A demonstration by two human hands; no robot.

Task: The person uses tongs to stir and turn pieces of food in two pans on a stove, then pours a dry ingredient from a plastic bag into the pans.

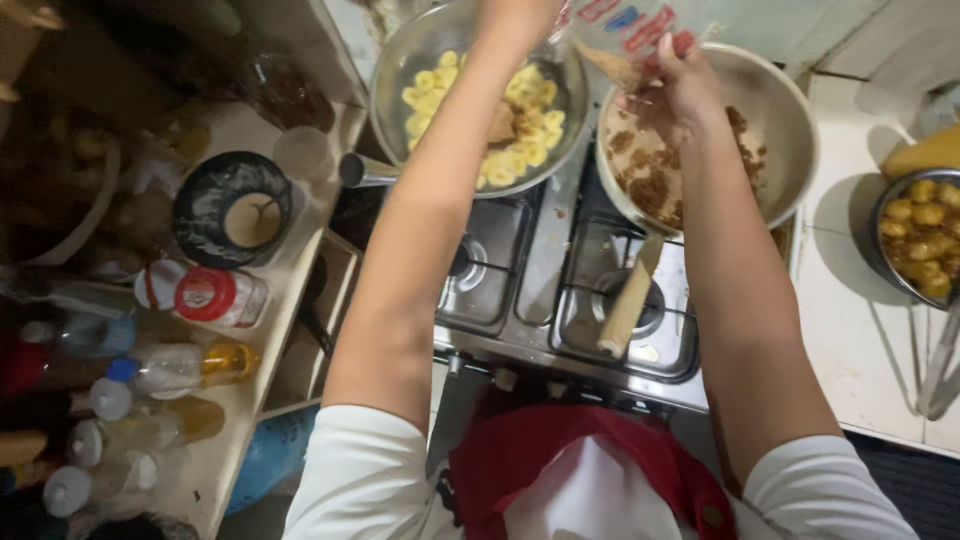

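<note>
My right hand [682, 82] grips a clear plastic bag [625, 35] with red and blue print, tilted over the two pans, with brown grains in its lower corner. My left arm reaches across the left pan. My left hand [520, 12] is cut off by the top edge beside the bag, so its grip is hidden. The left metal pan [395, 75] holds yellow banana slices [430, 90] with a brown heap in the middle. The right pan [790, 130] holds a brown crumbly mix [645, 165].
Both pans sit on a steel gas stove [545, 290]; a wooden handle [628, 300] points toward me. A metal bowl of golden fried balls [920, 235] stands on the white counter at right. Left shelf holds a black bowl [232, 212], a red-lidded jar [212, 296] and several bottles.
</note>
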